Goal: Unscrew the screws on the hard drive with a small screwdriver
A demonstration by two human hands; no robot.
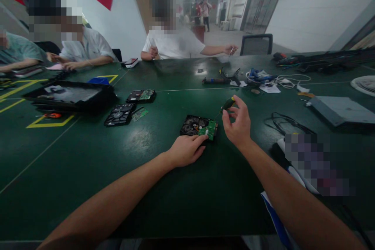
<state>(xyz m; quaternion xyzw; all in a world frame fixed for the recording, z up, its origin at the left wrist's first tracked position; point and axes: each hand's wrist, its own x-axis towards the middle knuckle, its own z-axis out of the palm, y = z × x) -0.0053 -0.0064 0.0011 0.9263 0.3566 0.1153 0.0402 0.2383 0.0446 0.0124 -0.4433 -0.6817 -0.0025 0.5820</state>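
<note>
A black hard drive (193, 124) with a green circuit board (208, 129) lies on the dark green table (152, 187) in front of me. My left hand (186, 150) rests at the drive's near edge, fingers curled against it, holding it down. My right hand (238, 122) pinches a small screwdriver (227, 104) with a black and yellow handle. Its tip points down at the circuit board's right side.
Two more hard drives (120, 114) (141, 95) and a loose green board (140, 114) lie to the left, near a black tray (70, 96). Cables (283, 123), a grey box (341, 110) and tools lie to the right. Several people sit across the table.
</note>
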